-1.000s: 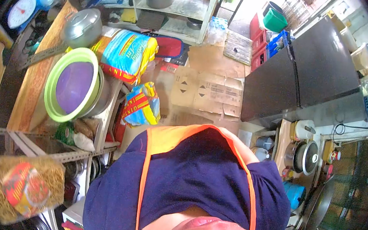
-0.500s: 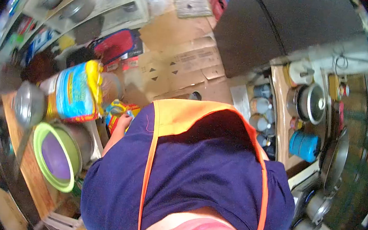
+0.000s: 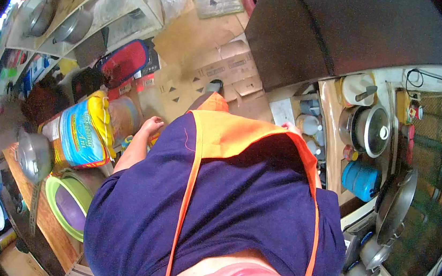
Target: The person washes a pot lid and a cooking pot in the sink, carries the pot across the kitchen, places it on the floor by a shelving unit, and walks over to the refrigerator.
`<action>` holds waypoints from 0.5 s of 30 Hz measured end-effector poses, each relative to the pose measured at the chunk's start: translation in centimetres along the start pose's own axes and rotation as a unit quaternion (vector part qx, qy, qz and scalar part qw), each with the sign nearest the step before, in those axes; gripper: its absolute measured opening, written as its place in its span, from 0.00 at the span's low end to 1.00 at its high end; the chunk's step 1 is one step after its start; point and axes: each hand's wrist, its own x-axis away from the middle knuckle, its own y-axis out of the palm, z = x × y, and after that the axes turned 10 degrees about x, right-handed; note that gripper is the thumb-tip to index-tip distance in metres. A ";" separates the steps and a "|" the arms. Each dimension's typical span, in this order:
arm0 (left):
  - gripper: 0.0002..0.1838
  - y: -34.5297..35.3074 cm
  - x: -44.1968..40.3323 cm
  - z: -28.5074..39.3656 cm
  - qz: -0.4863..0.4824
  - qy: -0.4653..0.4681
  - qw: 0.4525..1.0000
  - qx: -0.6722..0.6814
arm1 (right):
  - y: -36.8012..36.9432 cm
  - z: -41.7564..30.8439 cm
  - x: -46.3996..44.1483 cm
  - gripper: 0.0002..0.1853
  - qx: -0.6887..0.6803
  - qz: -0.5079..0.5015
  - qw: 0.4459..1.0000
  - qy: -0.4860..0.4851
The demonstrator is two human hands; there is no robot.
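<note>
My left hand [image 3: 152, 126] hangs beside my body at the left, fingers loosely bent and nothing visible in them. Close to it stands a large plastic sack [image 3: 83, 130], yellow and blue with printed lettering. Part of a small yellow and red pack [image 3: 153, 139] shows just behind my left wrist. Of my right hand [image 3: 290, 127], only a little appears above the edge of my orange apron [image 3: 232, 134]; its fingers are mostly hidden. Plastic containers [image 3: 309, 124] on a shelf are the things nearest to it.
Flattened cardboard [image 3: 195, 76] covers the floor ahead. At left are a metal pot [image 3: 34, 156], a green-rimmed basin [image 3: 57, 209] and a shelf unit [image 3: 121, 6]. A dark panel [image 3: 350, 33] stands at upper right. A lidded pot [image 3: 375, 131] and a blue container [image 3: 361, 177] line the right.
My left hand has moved up, away from the yellow and red pack. Part of my right hand has come into view. The view has shifted, and a foot shows farther forward.
</note>
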 end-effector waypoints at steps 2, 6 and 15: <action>0.26 -1.3 -1.3 0.5 0.011 -0.006 1.000 -0.012 | 0.0 -2.5 0.8 0.19 0.159 -0.011 0.984 -0.075; 0.26 -2.5 -1.5 4.4 0.041 -0.047 0.995 -0.075 | 1.4 -0.9 -5.7 0.14 0.037 0.014 0.974 -0.224; 0.25 -5.7 -7.6 2.7 -0.014 -0.084 0.987 -0.134 | -20.4 -31.0 6.0 0.12 0.270 0.587 0.622 -0.442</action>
